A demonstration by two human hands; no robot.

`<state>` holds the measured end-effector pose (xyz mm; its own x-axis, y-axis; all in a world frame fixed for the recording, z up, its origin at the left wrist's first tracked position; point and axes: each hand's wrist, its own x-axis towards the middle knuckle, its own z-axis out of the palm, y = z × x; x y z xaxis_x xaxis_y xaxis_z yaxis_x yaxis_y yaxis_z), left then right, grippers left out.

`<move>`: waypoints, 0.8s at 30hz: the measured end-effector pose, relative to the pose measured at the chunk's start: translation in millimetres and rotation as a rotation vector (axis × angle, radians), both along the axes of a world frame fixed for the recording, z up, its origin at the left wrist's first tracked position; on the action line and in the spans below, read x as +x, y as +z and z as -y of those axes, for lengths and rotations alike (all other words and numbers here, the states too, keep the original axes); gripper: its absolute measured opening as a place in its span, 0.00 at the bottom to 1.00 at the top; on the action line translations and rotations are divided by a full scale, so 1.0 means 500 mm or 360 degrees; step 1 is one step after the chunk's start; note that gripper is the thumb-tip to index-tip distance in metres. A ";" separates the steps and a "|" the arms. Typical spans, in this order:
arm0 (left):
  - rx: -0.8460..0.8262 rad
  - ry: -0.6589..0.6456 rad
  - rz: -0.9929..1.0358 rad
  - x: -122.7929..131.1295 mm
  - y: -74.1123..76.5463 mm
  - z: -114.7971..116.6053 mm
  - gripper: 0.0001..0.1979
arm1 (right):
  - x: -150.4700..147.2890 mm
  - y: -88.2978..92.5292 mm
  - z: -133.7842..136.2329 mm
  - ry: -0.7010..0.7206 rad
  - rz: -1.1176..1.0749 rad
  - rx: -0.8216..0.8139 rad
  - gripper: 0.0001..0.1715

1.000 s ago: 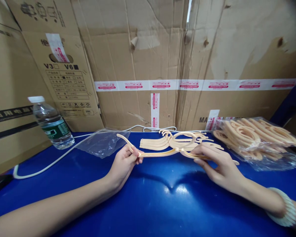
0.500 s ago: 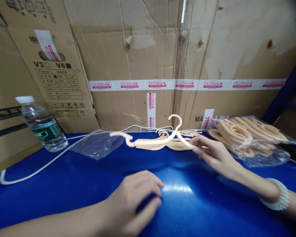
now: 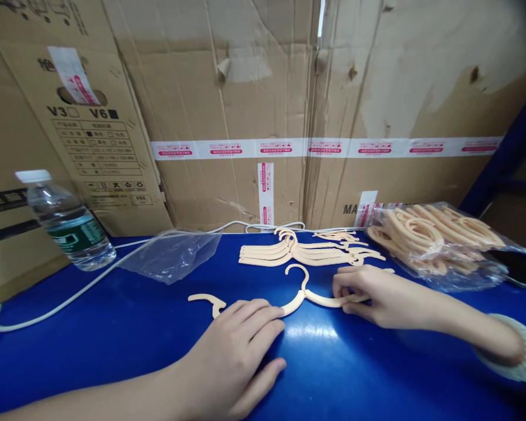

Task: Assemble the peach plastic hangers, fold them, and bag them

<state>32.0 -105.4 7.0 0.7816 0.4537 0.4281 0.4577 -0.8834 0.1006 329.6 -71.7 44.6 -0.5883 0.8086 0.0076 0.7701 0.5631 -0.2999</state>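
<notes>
At far left a water bottle (image 3: 65,219) stands upright on the blue table (image 3: 127,351), with a white cable (image 3: 56,307) and an empty clear bag (image 3: 170,254) beside it. The left hand (image 3: 236,351) lies palm down, fingers extended and close together, over the left arm of a single cream hanger (image 3: 298,297). The hanger lies flat at centre, in front of a hanger stack (image 3: 304,254). The right hand (image 3: 368,292) pinches its right arm. A bagged hanger bundle (image 3: 438,240) sits at far right.
</notes>
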 end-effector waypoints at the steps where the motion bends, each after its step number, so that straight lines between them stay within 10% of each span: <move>1: 0.0022 0.0008 -0.0017 0.000 -0.001 0.000 0.17 | 0.003 0.001 -0.002 -0.0005 0.0013 -0.0032 0.05; 14: -0.0065 0.0300 -0.0253 -0.015 -0.013 -0.046 0.22 | 0.007 -0.055 -0.049 -0.0231 -0.0116 0.0389 0.04; 24: -0.0035 0.0315 -0.0085 -0.008 -0.016 -0.038 0.20 | 0.114 0.043 -0.067 -0.0397 0.0266 0.0035 0.10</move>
